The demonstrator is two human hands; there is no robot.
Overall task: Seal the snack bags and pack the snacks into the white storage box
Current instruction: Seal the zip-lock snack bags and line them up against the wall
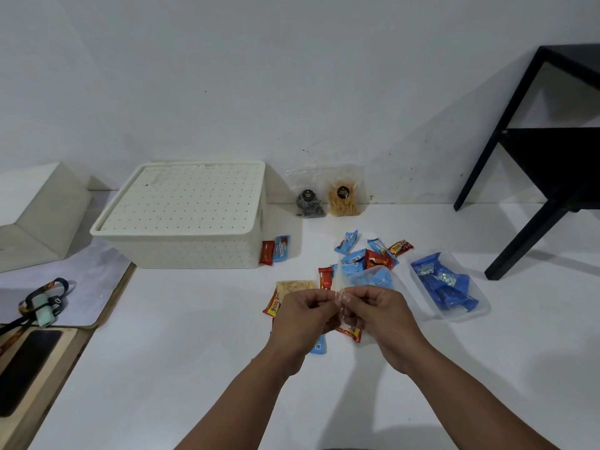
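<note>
Pinching clear snack bag top | left hand | right hand | fingers curled

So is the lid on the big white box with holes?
Yes, shut: the dotted lid sits flat on the white storage box, covering its top.

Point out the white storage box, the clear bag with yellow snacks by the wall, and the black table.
white storage box [185,203]: head view, middle of its perforated lid.
clear bag with yellow snacks [343,199]: head view, on the yellow contents.
black table [552,164]: head view, on its lower shelf.
</note>
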